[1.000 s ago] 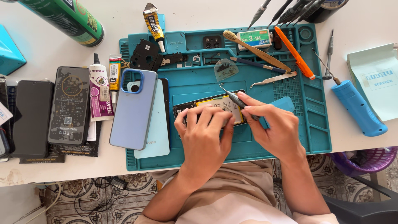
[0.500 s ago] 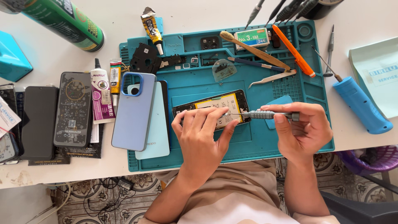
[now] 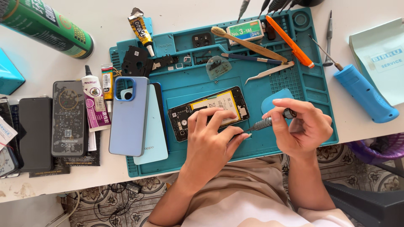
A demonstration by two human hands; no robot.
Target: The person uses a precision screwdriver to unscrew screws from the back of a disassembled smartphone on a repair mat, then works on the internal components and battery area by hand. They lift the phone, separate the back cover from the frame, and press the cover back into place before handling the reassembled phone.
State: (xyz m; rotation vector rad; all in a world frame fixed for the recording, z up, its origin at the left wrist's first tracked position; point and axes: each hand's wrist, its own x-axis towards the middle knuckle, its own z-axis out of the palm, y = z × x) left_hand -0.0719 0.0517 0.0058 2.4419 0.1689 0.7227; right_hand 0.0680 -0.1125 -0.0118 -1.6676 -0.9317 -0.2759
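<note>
An opened phone (image 3: 184, 116) with its back off and a yellow battery (image 3: 219, 101) showing lies on the teal work mat (image 3: 294, 86). My left hand (image 3: 210, 145) rests on the phone's near edge, fingers spread over the battery and pressing it down. The thumb sticks out to the right and touches the tip of a small grey screwdriver (image 3: 263, 123). My right hand (image 3: 304, 126) holds that screwdriver by its handle, just right of the phone and above the mat's front part.
On the mat's back part lie tweezers (image 3: 269, 72), an orange pry tool (image 3: 289, 41), a brush and phone parts. A blue phone case (image 3: 128, 117) overlaps the mat's left edge. Glue tubes, phones and a green can lie left. A blue electric screwdriver (image 3: 365, 93) lies right.
My right hand drew the screwdriver off the phone and swung it right and nearer to me. Its tip now meets my left thumb. My left hand stayed on the phone.
</note>
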